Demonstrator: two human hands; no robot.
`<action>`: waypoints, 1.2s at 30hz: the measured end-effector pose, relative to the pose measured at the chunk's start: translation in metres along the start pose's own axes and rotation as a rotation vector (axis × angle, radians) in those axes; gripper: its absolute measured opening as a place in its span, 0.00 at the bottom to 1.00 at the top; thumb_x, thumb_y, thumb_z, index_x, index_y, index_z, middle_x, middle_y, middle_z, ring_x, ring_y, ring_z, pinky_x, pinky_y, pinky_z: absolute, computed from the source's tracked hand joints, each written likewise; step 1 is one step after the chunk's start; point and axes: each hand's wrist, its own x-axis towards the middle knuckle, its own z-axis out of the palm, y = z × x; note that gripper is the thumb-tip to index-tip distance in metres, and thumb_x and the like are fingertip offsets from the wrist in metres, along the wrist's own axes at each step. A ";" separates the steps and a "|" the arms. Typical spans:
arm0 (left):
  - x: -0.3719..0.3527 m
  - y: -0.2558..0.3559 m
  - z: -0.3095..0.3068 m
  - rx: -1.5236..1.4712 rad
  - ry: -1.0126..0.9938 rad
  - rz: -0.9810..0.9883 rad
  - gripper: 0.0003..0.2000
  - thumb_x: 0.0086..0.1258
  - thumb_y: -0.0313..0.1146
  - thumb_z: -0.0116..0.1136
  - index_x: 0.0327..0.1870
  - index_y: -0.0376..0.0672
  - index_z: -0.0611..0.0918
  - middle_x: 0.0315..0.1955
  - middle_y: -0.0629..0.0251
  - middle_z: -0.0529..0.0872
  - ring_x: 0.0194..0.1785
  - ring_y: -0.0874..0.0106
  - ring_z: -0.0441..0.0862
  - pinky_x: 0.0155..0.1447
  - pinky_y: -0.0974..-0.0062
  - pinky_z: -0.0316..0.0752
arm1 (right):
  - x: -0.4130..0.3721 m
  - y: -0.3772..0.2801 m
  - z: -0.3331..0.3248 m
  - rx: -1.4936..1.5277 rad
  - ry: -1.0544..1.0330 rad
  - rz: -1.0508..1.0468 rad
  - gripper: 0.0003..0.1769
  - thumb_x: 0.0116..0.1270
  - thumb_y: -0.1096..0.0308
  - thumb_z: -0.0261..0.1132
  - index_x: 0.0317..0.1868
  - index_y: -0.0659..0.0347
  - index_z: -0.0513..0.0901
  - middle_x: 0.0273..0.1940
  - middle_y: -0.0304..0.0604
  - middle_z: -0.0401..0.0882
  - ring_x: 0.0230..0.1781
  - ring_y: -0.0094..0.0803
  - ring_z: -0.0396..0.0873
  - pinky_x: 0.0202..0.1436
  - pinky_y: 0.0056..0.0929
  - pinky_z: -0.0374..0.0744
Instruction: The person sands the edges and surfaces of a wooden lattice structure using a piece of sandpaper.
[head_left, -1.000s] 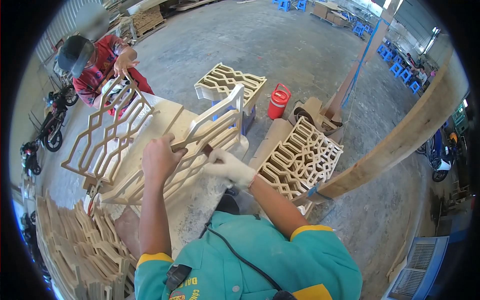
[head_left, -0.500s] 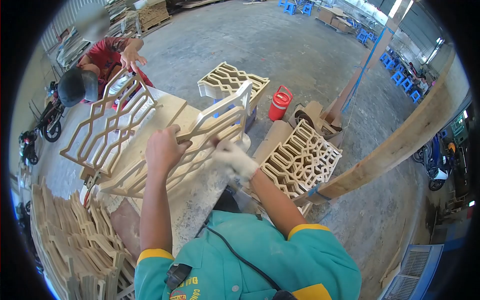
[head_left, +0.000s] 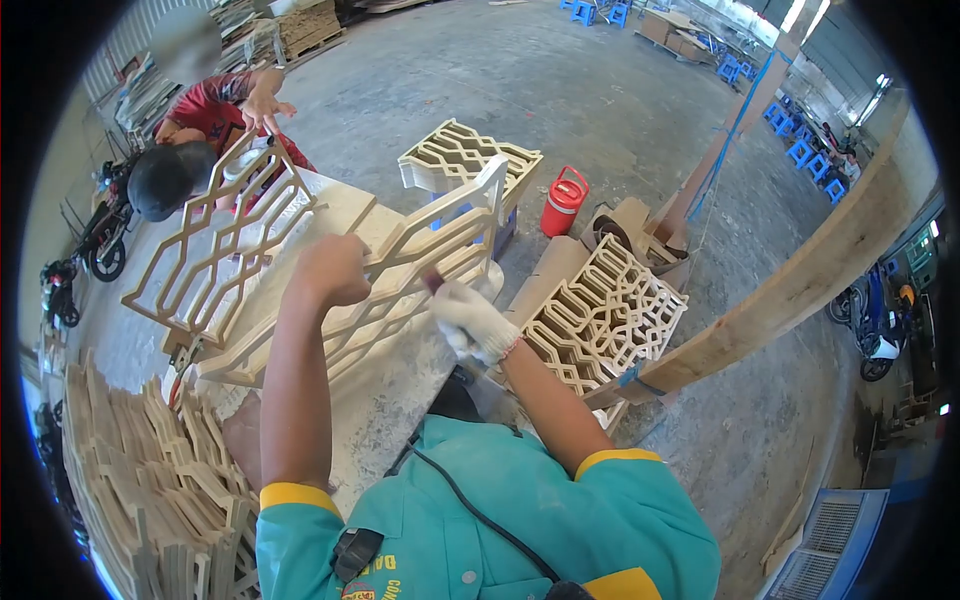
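A pale wooden lattice panel (head_left: pixel 450 235) stands on its edge on the dusty worktable (head_left: pixel 390 420) in front of me. My bare left hand (head_left: pixel 335 270) is closed around its upper bar. My right hand (head_left: pixel 475 320), in a white knit glove, pinches a small reddish-brown piece of sandpaper (head_left: pixel 432 281) beside the panel's right part. Across the table a second lattice panel (head_left: pixel 215 235) stands upright, with another person's hand (head_left: pixel 265 105) at its top.
Thin wooden strips (head_left: pixel 150 480) are piled at lower left. Stacked lattice panels (head_left: pixel 605 320) stand at right, and more panels (head_left: pixel 470 155) rest on a blue stool behind the table. A red jug (head_left: pixel 565 205) is on the floor. A wooden beam (head_left: pixel 790 300) crosses the right side.
My left hand has shifted slightly up along the panel, its wrist and forearm turning. My right hand has moved only a little and shows less blur. The other person's head has lowered.
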 end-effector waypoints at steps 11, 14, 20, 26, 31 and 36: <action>0.005 -0.005 -0.007 -0.405 -0.154 0.059 0.15 0.55 0.39 0.67 0.35 0.34 0.88 0.29 0.54 0.89 0.35 0.62 0.86 0.43 0.68 0.77 | 0.004 0.009 0.005 -0.066 -0.060 -0.036 0.12 0.69 0.60 0.65 0.39 0.55 0.71 0.20 0.32 0.66 0.09 0.19 0.59 0.11 0.21 0.59; 0.009 -0.009 -0.005 -0.598 -0.256 0.075 0.14 0.56 0.38 0.66 0.33 0.34 0.88 0.27 0.60 0.89 0.34 0.70 0.85 0.42 0.73 0.76 | 0.007 0.003 0.000 -0.063 0.015 -0.026 0.12 0.68 0.60 0.65 0.40 0.55 0.72 0.20 0.32 0.66 0.10 0.19 0.61 0.11 0.21 0.60; 0.009 -0.010 -0.003 -0.685 -0.234 0.084 0.12 0.59 0.36 0.63 0.33 0.34 0.87 0.27 0.62 0.90 0.34 0.73 0.85 0.42 0.74 0.76 | 0.000 0.000 0.003 0.010 0.036 -0.010 0.12 0.67 0.60 0.66 0.39 0.57 0.74 0.20 0.32 0.67 0.11 0.19 0.63 0.12 0.20 0.60; 0.005 -0.004 -0.006 -0.734 -0.196 0.049 0.11 0.66 0.31 0.63 0.37 0.29 0.86 0.28 0.59 0.88 0.32 0.72 0.86 0.40 0.73 0.79 | 0.011 -0.001 -0.002 0.024 0.035 -0.014 0.12 0.68 0.61 0.65 0.41 0.57 0.73 0.22 0.33 0.68 0.11 0.19 0.62 0.12 0.21 0.61; 0.007 -0.005 -0.003 -0.730 -0.199 0.060 0.12 0.65 0.33 0.65 0.35 0.30 0.85 0.27 0.60 0.87 0.30 0.74 0.85 0.39 0.74 0.78 | 0.004 -0.002 0.001 -0.231 -0.040 -0.054 0.12 0.68 0.60 0.65 0.39 0.56 0.73 0.21 0.32 0.68 0.10 0.19 0.62 0.11 0.22 0.60; 0.007 -0.007 0.001 -0.749 -0.178 0.058 0.11 0.64 0.34 0.65 0.34 0.31 0.85 0.26 0.62 0.87 0.29 0.75 0.84 0.37 0.75 0.76 | 0.009 -0.007 0.007 -0.244 0.040 -0.022 0.13 0.67 0.59 0.66 0.37 0.57 0.73 0.20 0.32 0.67 0.10 0.19 0.63 0.10 0.23 0.60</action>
